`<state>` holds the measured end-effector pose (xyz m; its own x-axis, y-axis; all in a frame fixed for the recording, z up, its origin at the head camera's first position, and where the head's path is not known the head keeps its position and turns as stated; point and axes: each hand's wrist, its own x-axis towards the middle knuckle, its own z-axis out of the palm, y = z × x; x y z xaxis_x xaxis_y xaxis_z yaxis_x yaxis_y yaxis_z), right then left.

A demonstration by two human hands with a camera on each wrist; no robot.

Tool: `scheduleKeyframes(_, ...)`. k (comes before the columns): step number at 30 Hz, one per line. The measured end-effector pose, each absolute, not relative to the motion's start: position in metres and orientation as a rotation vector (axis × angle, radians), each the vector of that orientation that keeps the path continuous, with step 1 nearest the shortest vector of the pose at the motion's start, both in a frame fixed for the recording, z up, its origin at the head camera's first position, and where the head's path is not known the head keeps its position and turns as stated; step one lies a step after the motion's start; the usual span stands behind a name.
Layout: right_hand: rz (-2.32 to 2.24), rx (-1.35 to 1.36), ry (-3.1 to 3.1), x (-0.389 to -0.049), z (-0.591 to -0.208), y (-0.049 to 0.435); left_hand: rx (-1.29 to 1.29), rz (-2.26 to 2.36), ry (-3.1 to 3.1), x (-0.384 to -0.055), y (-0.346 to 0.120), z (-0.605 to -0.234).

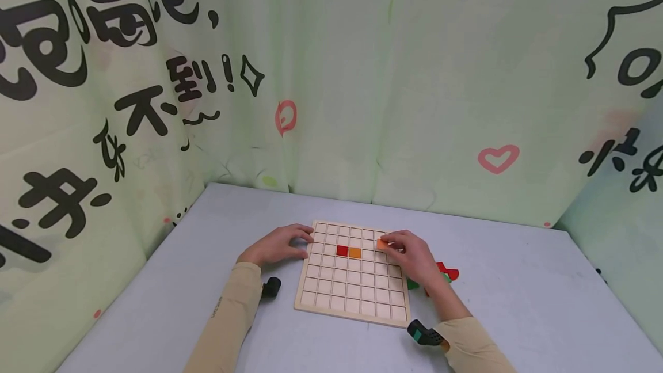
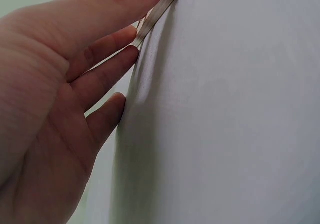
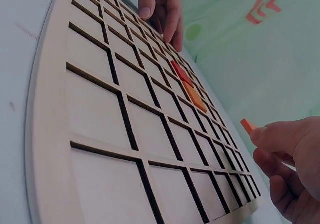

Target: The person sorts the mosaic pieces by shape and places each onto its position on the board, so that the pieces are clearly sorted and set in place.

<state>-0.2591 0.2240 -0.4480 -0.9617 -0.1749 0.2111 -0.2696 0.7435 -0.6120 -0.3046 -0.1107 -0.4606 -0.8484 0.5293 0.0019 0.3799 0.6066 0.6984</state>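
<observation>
A wooden grid board (image 1: 352, 318) lies flat on the table. Set side by side in its cells are a red tile (image 1: 342, 251) and an orange tile (image 1: 354, 252). At the board's left edge, my left hand (image 1: 282, 243) touches the rim with loosely extended fingers, which the left wrist view shows spread along the edge. Over the upper right cells, my right hand (image 1: 411, 255) pinches another orange tile (image 3: 247, 126) between thumb and fingers. In the right wrist view this tile is raised above the grid.
Red and green pieces (image 1: 448, 272) lie just right of the board, partly hidden by the right forearm. Pale printed curtains (image 1: 425, 102) stand behind the white table (image 1: 248, 206) and along its sides. Dark wrist cameras (image 1: 425, 334) hang near both sleeves.
</observation>
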Motion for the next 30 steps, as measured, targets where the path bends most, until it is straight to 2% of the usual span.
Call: scheduleKeyframes(30,0.962,0.539,-2.792,-0.256,-0.453,0.208,0.764,1.051,2.626,-0.304,-0.111,-0.458)
